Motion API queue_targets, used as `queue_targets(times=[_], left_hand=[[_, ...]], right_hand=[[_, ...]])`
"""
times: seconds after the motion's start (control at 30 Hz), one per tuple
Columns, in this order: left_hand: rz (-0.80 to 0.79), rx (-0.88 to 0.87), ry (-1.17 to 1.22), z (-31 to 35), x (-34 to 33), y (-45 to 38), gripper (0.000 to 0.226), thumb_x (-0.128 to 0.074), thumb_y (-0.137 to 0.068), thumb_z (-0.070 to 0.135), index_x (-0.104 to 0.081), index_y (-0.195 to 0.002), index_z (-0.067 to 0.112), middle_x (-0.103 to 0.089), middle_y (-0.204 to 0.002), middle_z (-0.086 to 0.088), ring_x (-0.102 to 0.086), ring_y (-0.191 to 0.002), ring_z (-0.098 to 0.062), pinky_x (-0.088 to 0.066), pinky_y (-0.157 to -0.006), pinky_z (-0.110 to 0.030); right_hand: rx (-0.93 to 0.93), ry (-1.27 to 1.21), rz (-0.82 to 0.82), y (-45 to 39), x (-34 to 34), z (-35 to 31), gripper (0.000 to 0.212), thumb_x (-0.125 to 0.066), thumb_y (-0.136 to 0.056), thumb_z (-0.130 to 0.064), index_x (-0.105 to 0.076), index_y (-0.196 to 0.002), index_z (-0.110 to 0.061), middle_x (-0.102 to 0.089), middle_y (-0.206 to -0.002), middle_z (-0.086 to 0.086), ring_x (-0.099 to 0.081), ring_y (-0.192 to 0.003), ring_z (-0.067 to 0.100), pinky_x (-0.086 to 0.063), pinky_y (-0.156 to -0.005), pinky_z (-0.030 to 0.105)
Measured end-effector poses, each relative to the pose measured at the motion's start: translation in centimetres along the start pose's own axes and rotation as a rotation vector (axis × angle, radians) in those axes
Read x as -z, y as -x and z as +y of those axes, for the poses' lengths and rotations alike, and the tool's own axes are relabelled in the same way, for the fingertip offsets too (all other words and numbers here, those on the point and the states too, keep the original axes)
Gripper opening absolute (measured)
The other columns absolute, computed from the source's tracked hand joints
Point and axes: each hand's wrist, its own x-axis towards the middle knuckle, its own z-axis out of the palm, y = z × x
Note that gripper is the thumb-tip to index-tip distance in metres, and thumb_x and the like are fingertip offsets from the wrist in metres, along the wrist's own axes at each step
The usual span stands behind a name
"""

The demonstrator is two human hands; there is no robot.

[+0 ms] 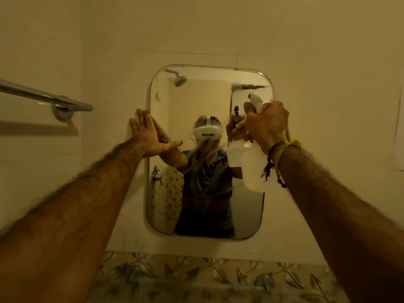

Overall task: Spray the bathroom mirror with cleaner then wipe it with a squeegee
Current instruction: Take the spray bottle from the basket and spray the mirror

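I brace left hand (146,136), flat and open, on mirror (218,101) left edge | right hand (265,125) wraps spray bottle (253,169) neck near top-right corner | bottle looks light, slick; neck grip best.

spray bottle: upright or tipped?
Roughly upright: the spray bottle hangs body-down from the right hand, nozzle on top facing the mirror.
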Motion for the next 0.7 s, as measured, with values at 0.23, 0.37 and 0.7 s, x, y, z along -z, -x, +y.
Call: queue_targets(times=[0.23, 0.37, 0.7], left_hand=[[-0.023, -0.06, 0.005, -2.4, 0.4, 0.5, 0.142, -0.078, -0.067, 0.066, 0.022, -0.156, 0.019, 0.031, -0.162, -0.002, 0.022, -0.151, -0.03, -0.01, -0.124, -0.055], [-0.052, -0.092, -0.005, -3.7, 0.2, -0.1, 0.142, -0.08, -0.068, 0.063, 0.025, -0.155, 0.021, 0.034, -0.161, 0.003, 0.024, -0.151, -0.026, -0.009, -0.124, -0.054], [-0.019, -0.179, 0.031, -5.3, -0.7, -0.5, 0.148, -0.083, -0.064, 0.063, 0.028, -0.153, 0.025, 0.036, -0.16, 0.008, 0.027, -0.149, -0.025, -0.005, -0.124, -0.052]], right_hand=[[0.142, -0.09, -0.167, 3.0, -4.8, -3.1, 0.044, -0.066, -0.089, -0.044, -0.063, -0.12, -0.013, -0.071, -0.099, 0.008, -0.072, -0.079, 0.026, -0.063, -0.065, 0.044], [0.142, -0.146, -0.218, 3.6, -6.8, -4.9, 0.045, -0.067, -0.091, -0.038, -0.06, -0.125, -0.011, -0.069, -0.097, 0.008, -0.072, -0.068, 0.024, -0.063, -0.061, 0.041], [0.196, 0.083, -0.361, 5.9, -9.2, -2.7, 0.048, -0.068, -0.088, -0.042, -0.061, -0.126, -0.013, -0.067, -0.108, 0.011, -0.07, -0.087, 0.031, -0.062, -0.069, 0.045]])
